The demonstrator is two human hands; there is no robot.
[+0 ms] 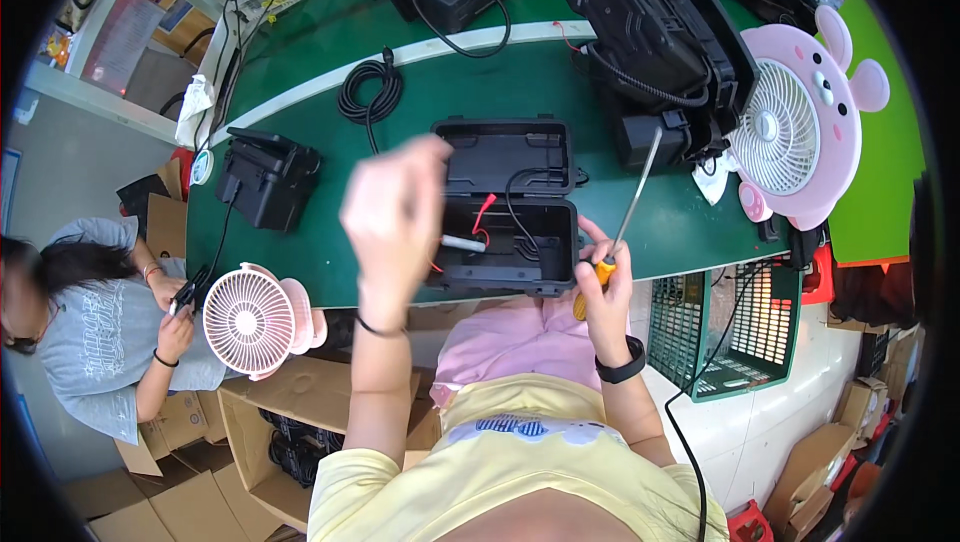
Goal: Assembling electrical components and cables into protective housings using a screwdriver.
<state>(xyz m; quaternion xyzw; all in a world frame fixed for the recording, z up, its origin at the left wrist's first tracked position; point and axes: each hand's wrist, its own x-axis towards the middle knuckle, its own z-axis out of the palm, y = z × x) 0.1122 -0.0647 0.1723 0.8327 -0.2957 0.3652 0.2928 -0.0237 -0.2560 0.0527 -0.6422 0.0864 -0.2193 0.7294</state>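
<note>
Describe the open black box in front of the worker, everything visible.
The black box looks like moulded plastic, rectangular, its hinged lid swung open and lying back on the green table. Inside run red and black wires and a small white tube. It sits at the table's near edge. The left hand is raised over its left side; the right hand, holding a screwdriver, touches its right corner.

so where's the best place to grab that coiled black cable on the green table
Take the coiled cable across the bunched loops, coming straight down from above. It lies flat on the green table with bare surface around it, and pinching several loops together should keep the coil from unravelling. Its loose tail trails toward the open black case.
</note>
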